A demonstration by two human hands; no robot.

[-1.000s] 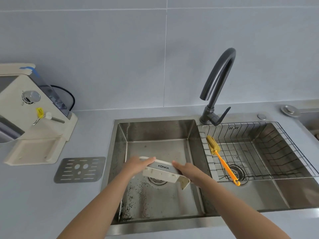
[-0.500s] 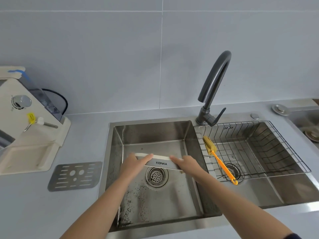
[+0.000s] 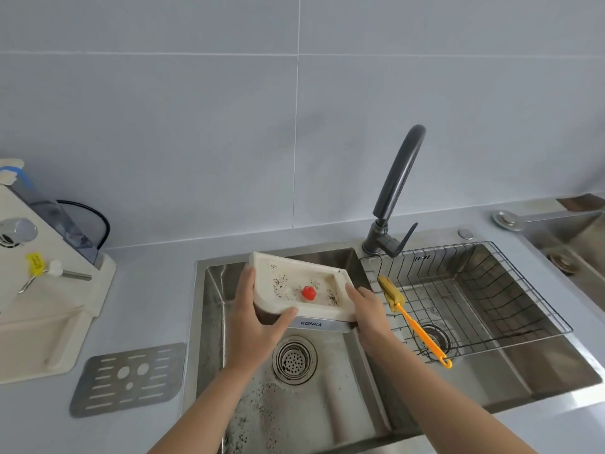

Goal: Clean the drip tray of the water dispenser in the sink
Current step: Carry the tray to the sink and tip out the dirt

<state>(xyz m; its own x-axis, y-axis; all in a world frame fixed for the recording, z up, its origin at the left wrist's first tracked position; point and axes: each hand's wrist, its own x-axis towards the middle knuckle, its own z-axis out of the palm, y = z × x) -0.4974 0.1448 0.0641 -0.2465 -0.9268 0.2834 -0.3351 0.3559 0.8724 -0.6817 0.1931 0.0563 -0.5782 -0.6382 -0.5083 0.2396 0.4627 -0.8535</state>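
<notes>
Grey tabletop (image 3: 157,290), grey wall tiles (image 3: 196,126); above the left sink basin (image 3: 327,398), left hand (image 3: 255,322) and right hand (image 3: 370,311) grip the cream drip tray (image 3: 294,273), fingers (image 3: 246,285) curled round its ends; red piece (image 3: 308,293), dark specks (image 3: 278,283) inside

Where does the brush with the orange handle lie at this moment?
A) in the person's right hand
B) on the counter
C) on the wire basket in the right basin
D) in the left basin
C: the brush lies across the wire basket in the right basin.
</notes>
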